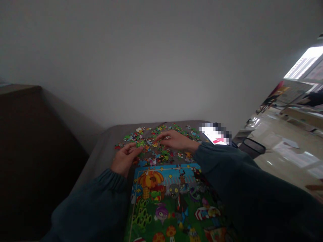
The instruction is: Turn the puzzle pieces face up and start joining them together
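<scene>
My left hand (124, 158) rests at the left side of a spread of loose jigsaw puzzle pieces (165, 153). Its fingers are curled, with thumb and forefinger closed at a small green puzzle piece (140, 144). From the right, my right hand (175, 139) reaches over the middle of the pieces. Its thumb and forefinger are a little apart, close to a yellowish puzzle piece (155, 144), and I see nothing held between them. Closer to me lies a colourful picture board (174, 201) showing cartoon plants and zombies; my right sleeve covers part of its right side.
The pieces lie on a grey cloth-covered surface (101, 151) against a pale wall (151, 67). A lit phone screen (213, 134), partly blurred, stands at the back right. A dark cabinet (30, 141) is on the left. Shiny floor (285, 158) and a window (305, 62) show at right.
</scene>
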Demonstrator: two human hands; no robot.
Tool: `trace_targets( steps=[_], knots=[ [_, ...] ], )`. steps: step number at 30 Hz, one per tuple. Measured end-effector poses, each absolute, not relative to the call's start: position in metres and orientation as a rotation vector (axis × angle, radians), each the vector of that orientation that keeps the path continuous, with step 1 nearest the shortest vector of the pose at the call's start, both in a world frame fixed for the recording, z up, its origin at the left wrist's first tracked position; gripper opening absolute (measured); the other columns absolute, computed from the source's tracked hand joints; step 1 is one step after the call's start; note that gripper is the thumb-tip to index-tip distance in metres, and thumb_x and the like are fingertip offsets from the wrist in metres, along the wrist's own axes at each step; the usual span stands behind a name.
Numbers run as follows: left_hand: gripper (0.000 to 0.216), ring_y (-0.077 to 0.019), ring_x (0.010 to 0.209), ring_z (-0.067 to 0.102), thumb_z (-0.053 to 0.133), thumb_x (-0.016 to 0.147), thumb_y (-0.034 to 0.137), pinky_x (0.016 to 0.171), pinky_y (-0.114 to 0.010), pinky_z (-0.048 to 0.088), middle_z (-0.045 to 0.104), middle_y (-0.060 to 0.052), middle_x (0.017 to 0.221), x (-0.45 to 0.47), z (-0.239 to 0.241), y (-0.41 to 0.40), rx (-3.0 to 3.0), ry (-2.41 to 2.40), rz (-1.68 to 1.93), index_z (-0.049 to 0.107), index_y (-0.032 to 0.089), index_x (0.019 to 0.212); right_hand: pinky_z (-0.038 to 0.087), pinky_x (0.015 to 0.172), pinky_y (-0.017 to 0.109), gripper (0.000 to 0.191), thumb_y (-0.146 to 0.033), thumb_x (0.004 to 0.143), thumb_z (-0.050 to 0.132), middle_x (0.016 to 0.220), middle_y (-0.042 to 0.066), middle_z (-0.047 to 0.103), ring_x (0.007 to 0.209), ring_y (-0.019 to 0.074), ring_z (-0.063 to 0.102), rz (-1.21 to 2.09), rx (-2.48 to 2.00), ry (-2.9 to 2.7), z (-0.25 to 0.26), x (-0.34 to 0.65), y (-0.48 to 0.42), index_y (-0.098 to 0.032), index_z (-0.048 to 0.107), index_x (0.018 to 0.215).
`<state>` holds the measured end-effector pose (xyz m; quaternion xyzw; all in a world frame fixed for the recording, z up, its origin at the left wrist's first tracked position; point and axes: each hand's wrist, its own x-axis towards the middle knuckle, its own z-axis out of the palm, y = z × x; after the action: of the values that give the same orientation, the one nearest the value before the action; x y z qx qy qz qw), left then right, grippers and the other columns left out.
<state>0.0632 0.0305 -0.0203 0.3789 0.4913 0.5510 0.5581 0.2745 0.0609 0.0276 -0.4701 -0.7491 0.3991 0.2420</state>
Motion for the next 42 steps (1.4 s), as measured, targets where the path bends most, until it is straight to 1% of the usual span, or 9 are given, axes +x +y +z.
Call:
trace_targets(
  steps=[3, 6, 9, 13, 16, 23, 28, 34, 42],
  knots=[
    [0.054, -0.0113, 0.052, 0.059, 0.089, 0.045, 0.035, 0.046, -0.02, 0.045, 0.068, 0.002, 0.066, 0.082, -0.014, 0.007, 0.86, 1.116, 1.189, 0.058, 0.018, 0.086, 0.057, 0.065, 0.029, 0.032, -0.019, 0.082, 0.064, 0.114, 0.004, 0.065, 0.072, 0.0104, 0.066, 1.385, -1.135, -1.813, 0.035, 0.296, 0.015, -0.022, 0.063, 0.115],
    [0.055, -0.0103, 0.049, 0.056, 0.089, 0.049, 0.038, 0.044, -0.021, 0.043, 0.068, 0.001, 0.07, 0.104, -0.009, -0.023, 0.823, 1.037, 1.003, 0.056, 0.019, 0.089, 0.056, 0.061, 0.027, 0.04, -0.025, 0.077, 0.072, 0.087, -0.001, 0.068, 0.066, 0.0119, 0.067, 1.571, -1.065, -1.618, 0.027, 0.305, -0.03, -0.023, 0.06, 0.115],
    [0.051, -0.0092, 0.047, 0.052, 0.087, 0.055, 0.04, 0.046, -0.02, 0.042, 0.063, 0.005, 0.061, 0.117, -0.007, -0.044, 0.821, 0.975, 0.851, 0.058, 0.02, 0.091, 0.054, 0.059, 0.024, 0.031, -0.028, 0.073, 0.077, 0.074, -0.003, 0.067, 0.061, 0.0105, 0.065, 1.566, -1.097, -1.447, 0.013, 0.307, -0.055, -0.02, 0.064, 0.099],
    [0.042, -0.0083, 0.043, 0.047, 0.085, 0.057, 0.041, 0.044, -0.019, 0.037, 0.053, 0.008, 0.048, 0.12, -0.009, -0.052, 0.906, 1.029, 0.833, 0.061, 0.02, 0.084, 0.05, 0.054, 0.02, 0.022, -0.029, 0.07, 0.079, 0.067, -0.004, 0.066, 0.055, 0.0075, 0.06, 1.532, -1.119, -1.345, 0.001, 0.31, -0.059, -0.018, 0.066, 0.085],
    [0.038, -0.0121, 0.045, 0.052, 0.084, 0.058, 0.041, 0.044, -0.021, 0.04, 0.059, 0.004, 0.051, 0.119, -0.01, -0.051, 0.969, 1.073, 0.792, 0.065, 0.021, 0.084, 0.051, 0.053, 0.02, 0.023, -0.035, 0.071, 0.078, 0.066, -0.004, 0.065, 0.054, 0.0077, 0.06, 1.555, -1.082, -1.279, -0.005, 0.312, -0.056, -0.018, 0.066, 0.081],
    [0.039, -0.0215, 0.064, 0.066, 0.08, 0.064, 0.045, 0.059, -0.03, 0.052, 0.07, -0.003, 0.068, 0.118, -0.013, -0.051, 1.064, 1.023, 0.735, 0.071, 0.022, 0.094, 0.053, 0.053, 0.023, 0.025, -0.041, 0.076, 0.073, 0.067, -0.002, 0.065, 0.054, 0.0103, 0.064, 1.572, -1.079, -1.267, -0.015, 0.313, -0.058, -0.017, 0.067, 0.083],
    [0.037, -0.0194, 0.057, 0.063, 0.078, 0.067, 0.048, 0.053, -0.028, 0.05, 0.07, -0.003, 0.067, 0.117, -0.015, -0.05, 1.103, 1.103, 0.728, 0.073, 0.022, 0.092, 0.051, 0.052, 0.02, 0.023, -0.04, 0.076, 0.072, 0.062, -0.003, 0.065, 0.053, 0.0089, 0.062, 1.542, -1.135, -1.293, -0.013, 0.313, -0.06, -0.018, 0.067, 0.081],
    [0.031, -0.0159, 0.051, 0.058, 0.082, 0.061, 0.043, 0.047, -0.023, 0.045, 0.068, -0.002, 0.059, 0.117, -0.013, -0.047, 1.049, 1.109, 0.766, 0.073, 0.021, 0.081, 0.051, 0.051, 0.021, 0.024, -0.042, 0.076, 0.072, 0.061, -0.002, 0.066, 0.052, 0.0101, 0.062, 1.565, -1.2, -1.3, -0.012, 0.312, -0.062, -0.019, 0.069, 0.082],
    [0.029, -0.0174, 0.052, 0.06, 0.081, 0.061, 0.044, 0.051, -0.026, 0.047, 0.064, 0.0, 0.058, 0.117, -0.016, -0.046, 1.04, 1.118, 0.782, 0.07, 0.023, 0.076, 0.048, 0.051, 0.02, 0.018, -0.038, 0.077, 0.072, 0.06, -0.003, 0.065, 0.052, 0.0092, 0.06, 1.531, -1.224, -1.394, -0.012, 0.312, -0.063, -0.02, 0.07, 0.079]
  ],
)
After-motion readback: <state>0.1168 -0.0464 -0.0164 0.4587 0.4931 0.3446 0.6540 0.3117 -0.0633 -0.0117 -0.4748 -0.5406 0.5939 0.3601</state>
